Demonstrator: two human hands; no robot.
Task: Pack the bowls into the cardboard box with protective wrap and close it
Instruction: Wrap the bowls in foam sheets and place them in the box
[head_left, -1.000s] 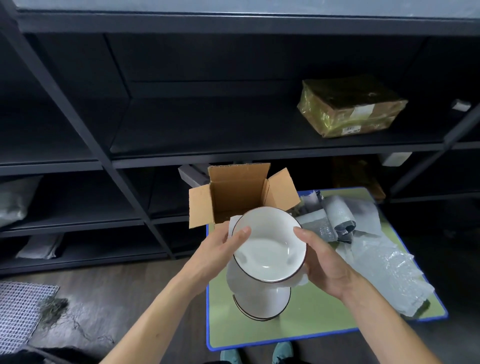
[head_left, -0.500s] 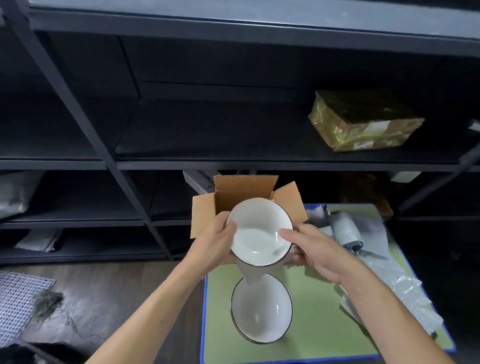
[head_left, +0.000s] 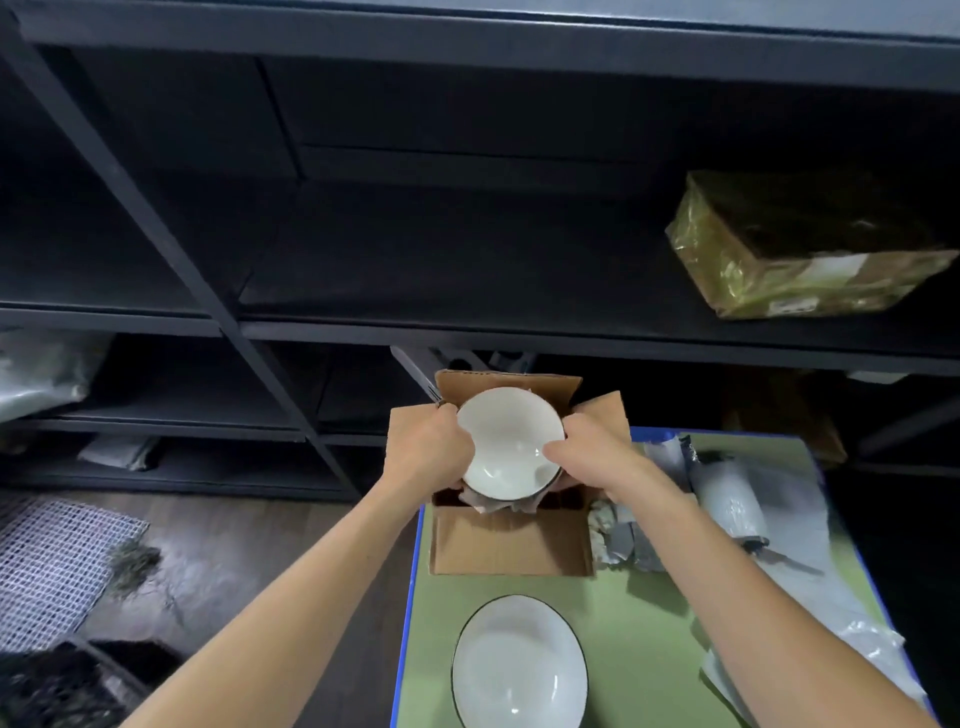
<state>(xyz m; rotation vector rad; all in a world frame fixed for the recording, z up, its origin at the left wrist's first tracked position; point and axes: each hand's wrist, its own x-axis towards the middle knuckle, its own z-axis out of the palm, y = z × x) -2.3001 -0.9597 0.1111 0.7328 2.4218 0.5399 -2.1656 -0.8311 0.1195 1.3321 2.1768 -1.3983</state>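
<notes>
The left hand (head_left: 431, 452) grips the bowl (head_left: 511, 441) by its left rim, thumb hooked over the lip and fingers curled out of sight under the wall. Between the two sets of fingers the bowl sits mouth up in the open top of the box (head_left: 511, 545), whose flaps are folded outward. Crumpled wrap (head_left: 493, 503) shows just under its near edge, so padding rather than bare card seems to lie beneath it. How deep it sits I cannot tell. The right hand (head_left: 592, 457) mirrors the grip on the right rim, thumb laid on the lip, fingers tucked below. The bowl looks like glazed ceramic: stiff, smooth, fairly weighty, probably slick under dry skin and quick to chip if its dark-edged rim takes a knock. A hold at opposite rim points, with fingers supporting the underside, suits it. I would lower it level and free the fingers only once the wrap bears it. Below the fingers, nearer the person, a second bowl (head_left: 519, 670) rests mouth up on the green desk (head_left: 649, 623), apart from the box. Right of the right fingers lie a roll (head_left: 732, 499) of wrap and a loose plastic sheet (head_left: 810, 587), both apparently soft, light and easy to pinch anywhere.
</notes>
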